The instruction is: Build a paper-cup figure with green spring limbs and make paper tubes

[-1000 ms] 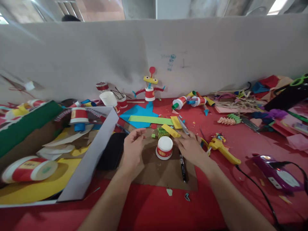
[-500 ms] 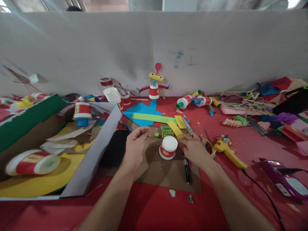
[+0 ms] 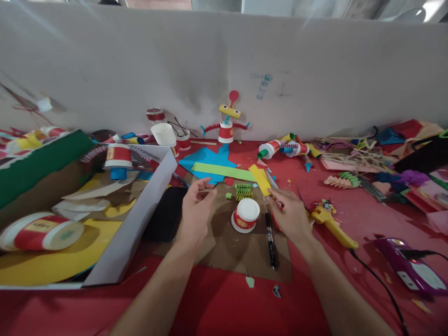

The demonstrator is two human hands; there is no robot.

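Observation:
An upturned red-and-white paper cup (image 3: 245,215) stands on a brown cardboard sheet (image 3: 238,254) between my hands. My left hand (image 3: 195,210) hovers just left of the cup, fingers loosely curled and apart, holding nothing. My right hand (image 3: 291,213) rests right of the cup, closed over the handles of a pair of scissors (image 3: 272,181) whose blades point away past a yellow paper strip (image 3: 261,179). A folded green paper spring (image 3: 243,191) lies just behind the cup. A black marker (image 3: 270,240) lies beside my right wrist.
A black phone (image 3: 164,214) lies left of the cardboard, against an open box (image 3: 135,224) of paper and cups. A yellow glue gun (image 3: 334,225) and a purple corded device (image 3: 409,267) lie to the right. A paper-cup robot figure (image 3: 227,126) stands by the back wall, among green and blue sheets.
My right hand has drawn back slightly toward me and closed tighter over the scissors. The left hand has lifted a little. The cup has stayed put.

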